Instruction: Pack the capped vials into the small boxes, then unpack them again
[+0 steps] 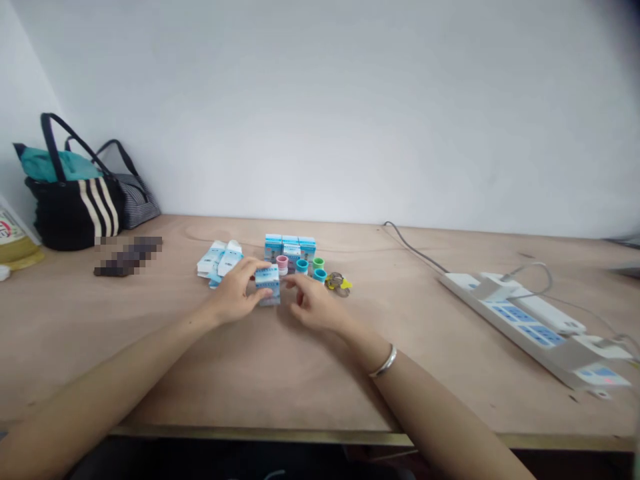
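Note:
My left hand (239, 290) grips a small blue-and-white box (268, 288) from its left side, thumb in front. Just right of that box is my right hand (314, 303), fingers loosely bent and apart, with nothing seen in them. Behind my hands stand small round tubs: a pink one (282, 265), a green one (319, 265) and two blue ones, including this blue tub (301, 267). Several matching closed boxes (273, 245) form a row behind the tubs. Flattened box cartons (213, 259) lie beyond my left hand, partly covered by it.
Yellow-handled scissors (340, 284) lie right of the tubs. A white power strip (520, 320) with plugs and cables stretches along the right. At left are a black striped bag (75, 207), a bottle of yellow liquid (17, 240) and a blurred-out dark object (129, 257).

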`<state>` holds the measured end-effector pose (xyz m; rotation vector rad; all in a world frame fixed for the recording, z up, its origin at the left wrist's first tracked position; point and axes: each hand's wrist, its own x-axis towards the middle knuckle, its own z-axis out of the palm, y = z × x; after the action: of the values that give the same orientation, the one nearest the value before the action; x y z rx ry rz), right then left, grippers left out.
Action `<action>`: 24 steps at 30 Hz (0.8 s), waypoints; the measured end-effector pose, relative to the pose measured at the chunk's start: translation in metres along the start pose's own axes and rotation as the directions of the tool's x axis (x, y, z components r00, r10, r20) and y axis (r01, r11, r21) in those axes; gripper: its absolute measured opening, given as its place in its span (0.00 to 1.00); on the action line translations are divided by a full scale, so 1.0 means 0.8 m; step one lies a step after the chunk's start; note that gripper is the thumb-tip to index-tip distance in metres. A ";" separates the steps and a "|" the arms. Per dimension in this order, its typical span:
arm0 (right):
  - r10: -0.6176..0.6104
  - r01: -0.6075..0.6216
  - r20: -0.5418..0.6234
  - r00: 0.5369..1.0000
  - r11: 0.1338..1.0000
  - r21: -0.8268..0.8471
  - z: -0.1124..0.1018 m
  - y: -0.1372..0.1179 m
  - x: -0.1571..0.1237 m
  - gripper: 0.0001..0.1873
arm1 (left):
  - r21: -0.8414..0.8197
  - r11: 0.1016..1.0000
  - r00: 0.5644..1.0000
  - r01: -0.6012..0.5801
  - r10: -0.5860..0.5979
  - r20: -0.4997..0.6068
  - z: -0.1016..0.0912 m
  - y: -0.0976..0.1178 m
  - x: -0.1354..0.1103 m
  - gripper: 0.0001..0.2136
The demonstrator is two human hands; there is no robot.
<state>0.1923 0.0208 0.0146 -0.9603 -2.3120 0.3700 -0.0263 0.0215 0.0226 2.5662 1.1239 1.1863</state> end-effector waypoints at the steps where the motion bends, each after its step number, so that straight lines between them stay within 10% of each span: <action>1: -0.020 0.021 -0.019 1.000 0.998 0.053 -0.004 -0.003 -0.001 0.26 | -0.042 0.999 0.999 0.003 -0.001 0.033 0.005 0.006 -0.006 0.20; 11: -0.137 0.143 -0.063 0.989 0.984 0.105 -0.016 -0.018 0.001 0.20 | -0.189 0.974 0.992 0.125 -0.127 -0.002 0.031 0.025 -0.027 0.22; 16: 0.127 -0.097 -0.094 0.987 0.957 0.274 -0.008 -0.013 0.006 0.22 | -0.288 0.945 0.986 0.151 -0.166 -0.026 0.039 0.022 -0.037 0.33; 20: 0.315 -0.191 -0.292 0.903 0.903 0.385 0.000 -0.005 0.009 0.20 | -0.298 0.949 0.994 0.101 -0.111 -0.016 0.040 0.022 -0.038 0.31; 24: 0.129 -0.041 -0.518 0.845 0.983 0.178 -0.015 -0.014 0.003 0.12 | -0.015 1.000 0.999 -0.019 0.018 -0.050 0.027 0.030 -0.033 0.31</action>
<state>0.1921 0.0154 0.0301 -0.9455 -1.7142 0.2776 -0.0083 -0.0087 0.0004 2.5550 1.0986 1.2642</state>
